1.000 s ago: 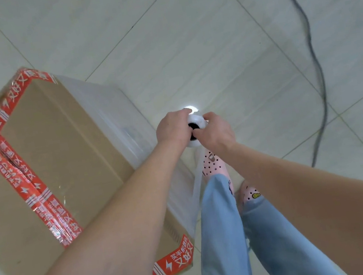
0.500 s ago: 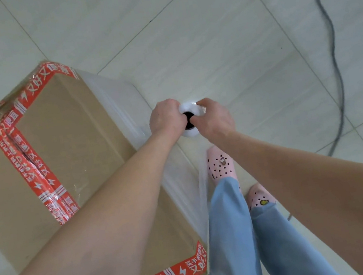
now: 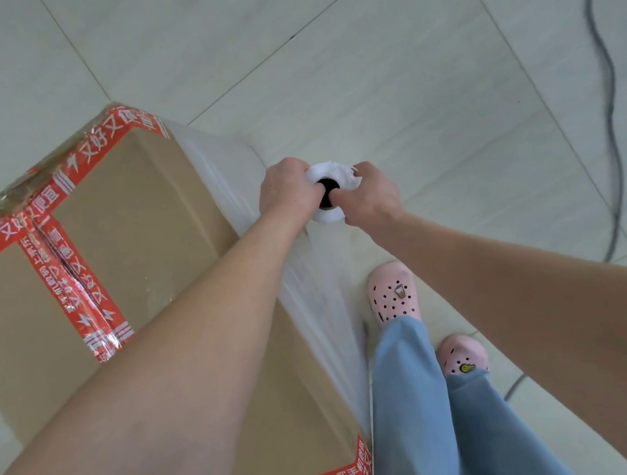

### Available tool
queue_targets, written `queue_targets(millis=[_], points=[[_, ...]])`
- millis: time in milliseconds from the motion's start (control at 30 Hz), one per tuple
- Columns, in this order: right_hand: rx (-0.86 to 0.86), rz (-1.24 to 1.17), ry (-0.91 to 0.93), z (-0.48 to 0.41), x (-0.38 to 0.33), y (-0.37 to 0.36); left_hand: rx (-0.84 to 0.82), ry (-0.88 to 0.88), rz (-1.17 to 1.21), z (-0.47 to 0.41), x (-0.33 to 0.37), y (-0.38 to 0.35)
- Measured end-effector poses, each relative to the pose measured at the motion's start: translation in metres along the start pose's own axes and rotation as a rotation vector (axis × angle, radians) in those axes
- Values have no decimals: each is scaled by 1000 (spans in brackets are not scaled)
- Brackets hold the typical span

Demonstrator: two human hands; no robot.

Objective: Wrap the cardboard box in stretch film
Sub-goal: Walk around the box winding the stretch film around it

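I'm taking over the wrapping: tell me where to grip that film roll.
Grip the film roll at its top end from above, a hand each side of its open core, as the left hand and right hand do. It stands upright, and stretch film feeds off its side onto the cardboard box; keep that side free.

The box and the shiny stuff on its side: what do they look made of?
Box: matte brown cardboard, judging by its flat, dull faces. Tape: glossy red plastic, probably, with white print. Film: thin translucent plastic, seemingly, wrinkled and streaked with glare.
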State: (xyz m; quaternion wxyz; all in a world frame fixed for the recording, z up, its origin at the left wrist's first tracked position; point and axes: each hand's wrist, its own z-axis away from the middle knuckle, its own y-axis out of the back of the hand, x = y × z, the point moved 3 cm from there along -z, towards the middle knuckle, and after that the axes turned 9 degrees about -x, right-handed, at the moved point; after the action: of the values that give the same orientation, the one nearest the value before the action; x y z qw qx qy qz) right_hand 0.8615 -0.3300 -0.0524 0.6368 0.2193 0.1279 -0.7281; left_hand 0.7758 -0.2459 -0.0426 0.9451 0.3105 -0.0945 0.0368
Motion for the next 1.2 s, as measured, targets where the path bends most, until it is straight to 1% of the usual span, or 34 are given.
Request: queue_targets(millis=[167, 367, 500, 600, 667, 767, 833, 967, 1000, 1033, 1100, 1200], points=[[25, 25, 37, -1, -7, -5, -7, 29, 13, 0, -2, 7], [4, 98, 122, -9, -31, -12, 64, 109, 242, -2, -22, 21], [4, 163, 166, -13, -41, -18, 82, 132, 287, -5, -32, 25], [-2, 172, 223, -17, -53, -19, 73, 195, 366, -4, -38, 31], [7, 98, 205, -18, -57, -17, 31, 245, 387, -3, -37, 33], [3, 23, 75, -14, -48, -17, -23, 253, 421, -5, -31, 33], [-15, 15, 37, -13, -41, -17, -37, 192, 381, -10, -26, 34], [-23, 56, 56, -17, -37, -9, -59, -41, 6, -19, -7, 39], [-27, 76, 72, -18, -39, -8, -58, -79, -58, -21, -2, 39], [-33, 99, 86, -19, -42, -6, -48, -95, -95, -22, 2, 40], [-40, 140, 107, -21, -50, -4, -13, -73, -110, -26, 6, 45], [-38, 166, 146, -27, -65, -5, 26, -5, -33, -33, 1, 51]])
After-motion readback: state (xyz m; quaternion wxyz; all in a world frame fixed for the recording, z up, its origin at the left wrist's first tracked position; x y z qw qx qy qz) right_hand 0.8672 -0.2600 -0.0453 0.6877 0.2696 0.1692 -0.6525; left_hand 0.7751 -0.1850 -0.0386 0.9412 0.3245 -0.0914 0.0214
